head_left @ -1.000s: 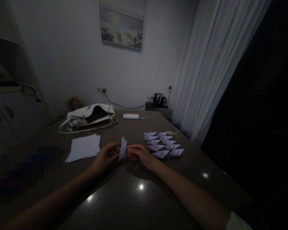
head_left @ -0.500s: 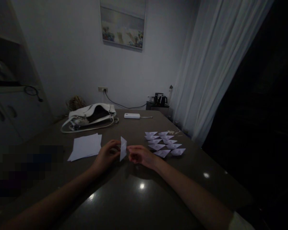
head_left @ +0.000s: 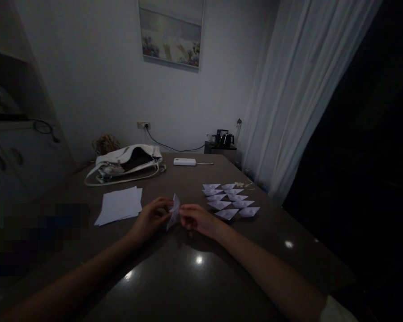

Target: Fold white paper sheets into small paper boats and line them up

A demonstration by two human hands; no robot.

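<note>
Near tabletop (head_left: 199, 288) open; 10 paper boats (head_left: 227, 214) obstruct right, flat sheets (head_left: 120, 205) left, bag (head_left: 117, 156) behind sheets.

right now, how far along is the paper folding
Done, by the look of it: ten folded paper boats in two columns on the table. In hand: one folded piece, held by the left hand, the right hand at its edge. Possibly left: the flat white sheets; how many are needed isn't shown.
</note>
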